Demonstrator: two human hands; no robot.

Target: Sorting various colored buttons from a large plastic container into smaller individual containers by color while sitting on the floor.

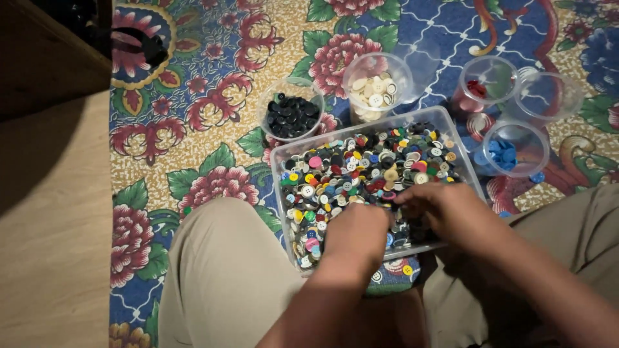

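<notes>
Left hand (354,232): resting knuckles-up over the near end of the tray, fingers curled down into the buttons; cannot tell whether anything is pinched, fingertips buried from view.
Right hand (445,209): reaching in from the right over the same near end, fingers bent and close together; grip hidden too, cannot tell if a button is held.
Tray (451,125): clear plastic box on the floral mat (193,129), just ahead of the knees, heaped with mixed buttons (367,164) of many colours.
Black cup (291,116): clear cup behind the tray's left corner, bottom well covered with black buttons.
White cup (376,90): next to it on the right, a fair pile of cream and white buttons.
Red cup (482,87): farther right, only a few red pieces at the bottom.
Blue cup (512,151): beside the tray's right wall, a shallow layer of blue buttons; one or two blue ones loose on the mat nearby.
Empty-looking cup (548,96): behind the blue one, contents not discernible.
Done so far: judged an early-to-middle stage; four colours started in cups.
Left to do: judged most of it; tray heaped, with yellow, green, pink and more unsorted.
Hard to make out: near tray edge covered by both hands; dim light blurs small buttons; dark shapes at top left unreadable; right knee cut off by the frame.
</notes>
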